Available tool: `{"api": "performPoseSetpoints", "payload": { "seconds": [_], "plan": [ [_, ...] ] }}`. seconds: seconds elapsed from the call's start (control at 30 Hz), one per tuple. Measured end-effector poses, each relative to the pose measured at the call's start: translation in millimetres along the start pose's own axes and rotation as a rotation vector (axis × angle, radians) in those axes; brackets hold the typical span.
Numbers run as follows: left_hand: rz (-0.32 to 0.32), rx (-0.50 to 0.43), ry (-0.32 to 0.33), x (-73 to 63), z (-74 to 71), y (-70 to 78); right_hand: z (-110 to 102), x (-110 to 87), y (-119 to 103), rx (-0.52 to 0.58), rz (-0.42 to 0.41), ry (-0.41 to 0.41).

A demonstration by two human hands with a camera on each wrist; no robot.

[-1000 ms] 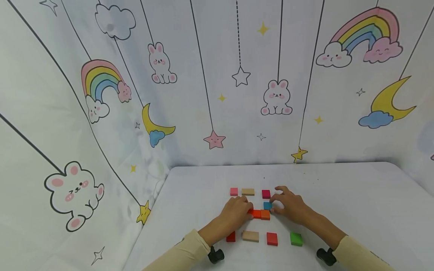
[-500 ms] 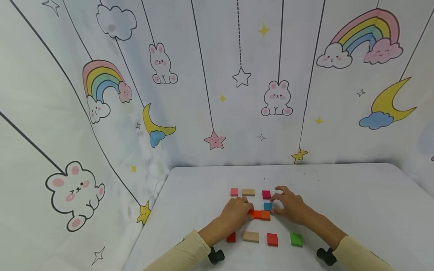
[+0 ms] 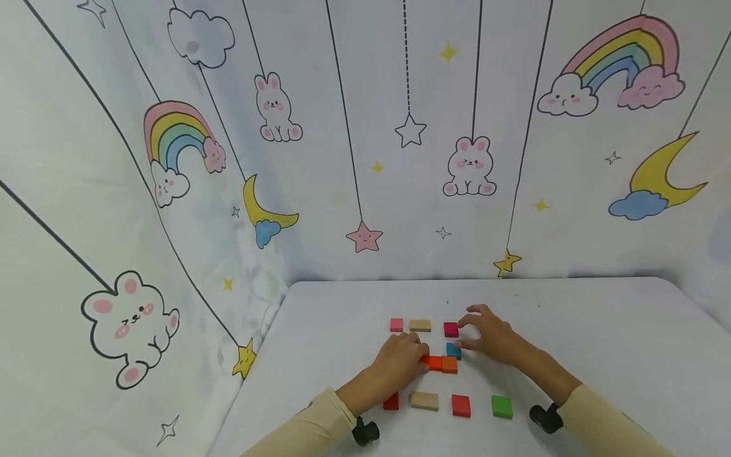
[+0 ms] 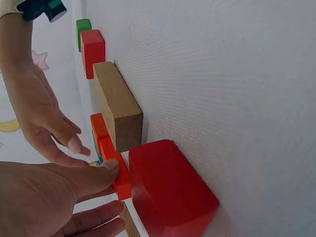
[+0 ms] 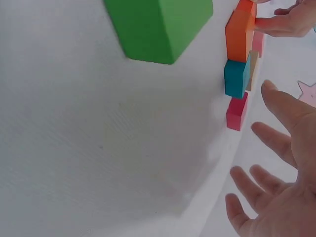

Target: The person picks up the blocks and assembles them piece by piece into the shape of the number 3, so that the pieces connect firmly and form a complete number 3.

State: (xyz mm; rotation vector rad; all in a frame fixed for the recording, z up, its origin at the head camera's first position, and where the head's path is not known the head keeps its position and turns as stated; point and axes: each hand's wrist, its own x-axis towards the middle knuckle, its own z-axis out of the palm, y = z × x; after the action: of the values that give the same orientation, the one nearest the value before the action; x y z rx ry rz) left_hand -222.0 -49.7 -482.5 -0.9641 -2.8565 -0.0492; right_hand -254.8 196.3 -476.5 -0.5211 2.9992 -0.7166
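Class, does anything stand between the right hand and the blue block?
Nothing visible does: in the head view, the right hand is just right of the blue block, with no block between. Contact is unclear.

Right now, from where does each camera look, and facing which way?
Head: on the head, facing forward and down at the white table; left hand, right hand and sleeves show.
Left wrist: on that wrist, looking low along the table past a near red block and wooden block; left hand near, right hand beyond.
Right wrist: on that wrist, looking past the green block to the blue block; right hand large, left hand partly at top right.
Shared: both wrist views show the orange block.
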Motion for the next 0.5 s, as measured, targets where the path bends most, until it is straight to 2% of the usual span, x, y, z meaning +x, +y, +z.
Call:
{"api": "performPoseSetpoints", "payload": {
  "seconds": [0.17,0.33,0.5],
  "plan": [
    [0.003,0.000,0.004,0.0,0.5,-0.7,2.1,9.5,-0.3,-0.017,0.035,0.034],
    [0.002,0.005,0.004,-0.3,0.2,-0.6,5.8,17.4,-1.7,0.011,0.075,0.072],
    [-0.005,0.006,-0.001,-0.7,-0.7,-0.1,8.8,23.8,-2.7,0.010,0.137,0.073]
  ]
}}
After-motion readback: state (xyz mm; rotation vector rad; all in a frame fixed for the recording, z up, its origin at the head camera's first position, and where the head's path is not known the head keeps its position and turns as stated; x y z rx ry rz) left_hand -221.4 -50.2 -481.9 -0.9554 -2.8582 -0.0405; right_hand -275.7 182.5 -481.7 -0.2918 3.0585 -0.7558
